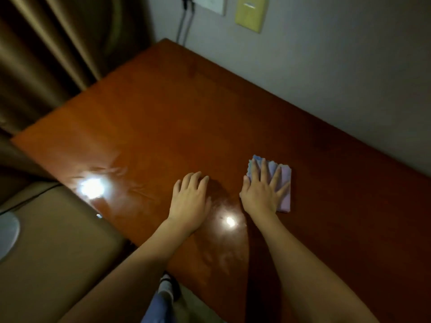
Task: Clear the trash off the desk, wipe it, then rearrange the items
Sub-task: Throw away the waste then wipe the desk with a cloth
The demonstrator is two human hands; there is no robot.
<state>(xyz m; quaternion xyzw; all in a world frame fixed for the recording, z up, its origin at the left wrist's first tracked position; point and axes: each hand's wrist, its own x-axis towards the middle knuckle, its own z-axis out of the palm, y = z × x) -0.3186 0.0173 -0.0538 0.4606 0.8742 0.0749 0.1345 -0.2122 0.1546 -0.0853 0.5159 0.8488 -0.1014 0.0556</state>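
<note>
A folded pale purple cloth (pixel 285 183) with a blue corner lies on the glossy reddish-brown desk (pixel 163 117). My right hand (pixel 262 190) presses flat on the cloth with its fingers spread and straight. My left hand (pixel 190 197) rests palm down on the bare desk surface, just left of the cloth, with fingers relaxed and holding nothing. Wet-looking streaks and two bright light reflections show on the wood near my hands.
A brown curtain (pixel 46 54) hangs at the left behind the desk. A tan padded chair (pixel 53 241) stands against the desk's left front edge. The grey wall behind carries a white plate (pixel 210 3), a yellow plate (pixel 250 12) and a hanging cable (pixel 184 24).
</note>
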